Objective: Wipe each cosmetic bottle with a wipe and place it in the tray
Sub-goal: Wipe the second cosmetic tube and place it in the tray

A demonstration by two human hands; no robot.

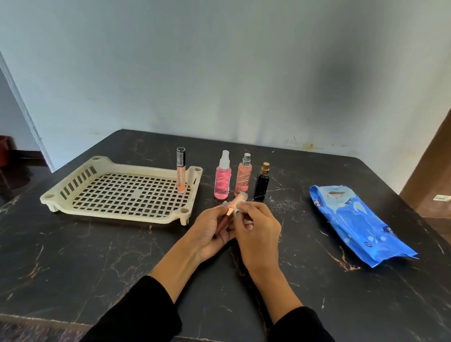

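- Hands are held close together near the middle of the table [107,269], just in front of the bottles.
- A small dark red bottle [221,221] with a gold band is gripped by the left hand [211,232], fingers curled round it, so it is kept from slipping.
- A little white wipe [239,201] is pinched in the fingers of the right hand [259,227] and pressed on the top end of that bottle; it looks like the cap end is being cleaned.
- The bottle is held up off the table, likely so every side can be reached.
- One tall peach tube [180,172] is already stood in the tray [116,213], at its far right corner, so it seems to be done.
- Three more bottles are lined up just right of the tray: a pink spray bottle [222,180], a peach spray bottle [243,178] and a black bottle [261,185]. They are probably waiting to be wiped.
- A blue wipe pack [358,221] is laid near the right edge of the table, where more wipes can be reached by the right hand.
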